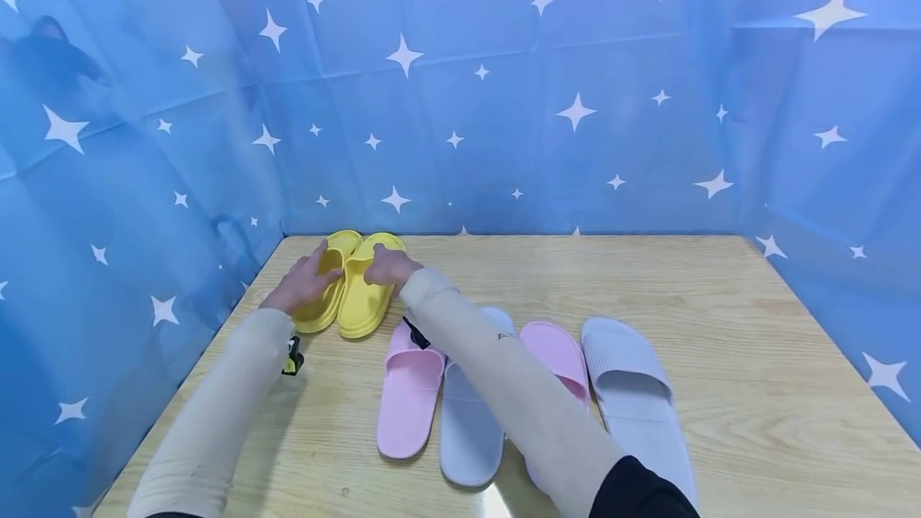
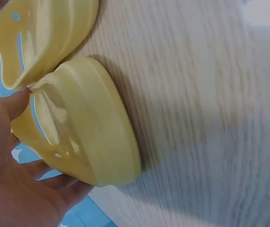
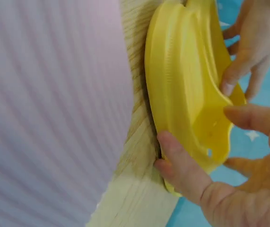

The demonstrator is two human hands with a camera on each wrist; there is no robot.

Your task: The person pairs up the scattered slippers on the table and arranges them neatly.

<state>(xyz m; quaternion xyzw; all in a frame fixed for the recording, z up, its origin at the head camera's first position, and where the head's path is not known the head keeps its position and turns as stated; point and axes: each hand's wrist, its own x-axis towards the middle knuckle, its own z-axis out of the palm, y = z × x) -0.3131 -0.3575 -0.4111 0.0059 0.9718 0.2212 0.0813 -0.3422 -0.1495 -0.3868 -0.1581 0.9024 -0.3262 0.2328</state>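
Observation:
A pair of yellow clogs stands side by side at the table's far left corner. My left hand (image 1: 304, 284) is at the left yellow clog (image 1: 318, 315). In the left wrist view its thumb lies on the inner rim while the fingers reach round the outer side. My right hand (image 1: 391, 268) holds the right yellow clog (image 1: 362, 308) between thumb and fingers. The right wrist view has that thumb at the opening's rim and the index finger against the outer side wall. Both clogs sit close together, soles toward the wood.
Nearer to me lie a pink slipper (image 1: 406, 414), a pale lavender slipper (image 1: 470, 426), another pink slipper (image 1: 554, 350) and a larger ribbed lavender slipper (image 1: 636, 390). My right forearm crosses over the middle ones and partly hides them. A blue star-patterned curtain (image 1: 489, 118) borders the wooden table (image 1: 777, 390).

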